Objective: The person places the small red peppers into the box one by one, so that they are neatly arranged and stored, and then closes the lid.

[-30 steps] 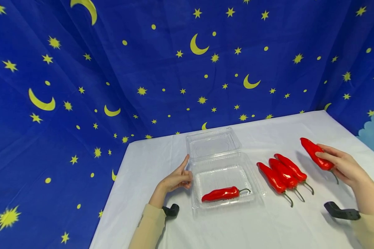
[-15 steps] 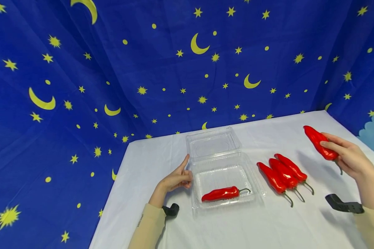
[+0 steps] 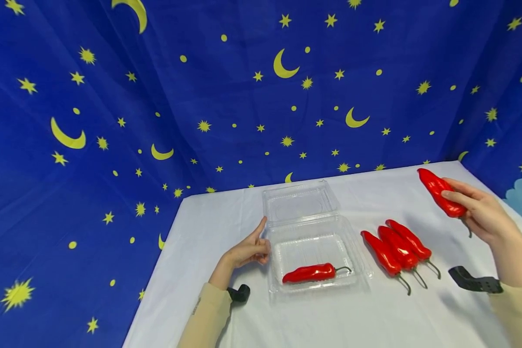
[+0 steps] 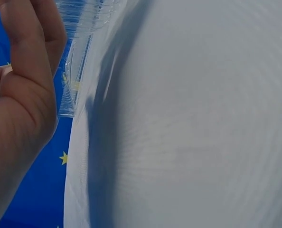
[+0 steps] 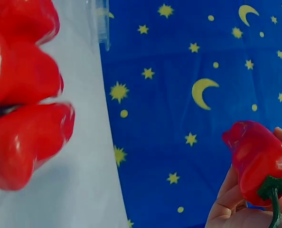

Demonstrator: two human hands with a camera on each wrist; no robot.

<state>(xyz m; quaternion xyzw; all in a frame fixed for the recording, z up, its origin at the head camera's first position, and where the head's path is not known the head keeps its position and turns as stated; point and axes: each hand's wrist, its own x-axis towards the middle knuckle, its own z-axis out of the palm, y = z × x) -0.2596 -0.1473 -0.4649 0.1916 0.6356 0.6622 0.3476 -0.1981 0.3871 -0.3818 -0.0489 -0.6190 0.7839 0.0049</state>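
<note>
Red pepper (image 5: 255, 164) held in the fingers (image 5: 228, 198), lower right.
Its green stem (image 5: 274, 206) points down toward the bottom edge; blue cloth (image 5: 155, 161) with yellow stars and moons spreads behind. At left, three more red peppers (image 5: 34, 73), cut off by the frame, lie side by side on the white-covered table (image 5: 91, 156); a clear plastic edge (image 5: 103, 28) shows at the top.

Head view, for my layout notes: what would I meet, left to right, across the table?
Left hand, open clear plastic clamshell holding one long red pepper, three more peppers side by side, right hand gripping a fifth pepper.
</note>
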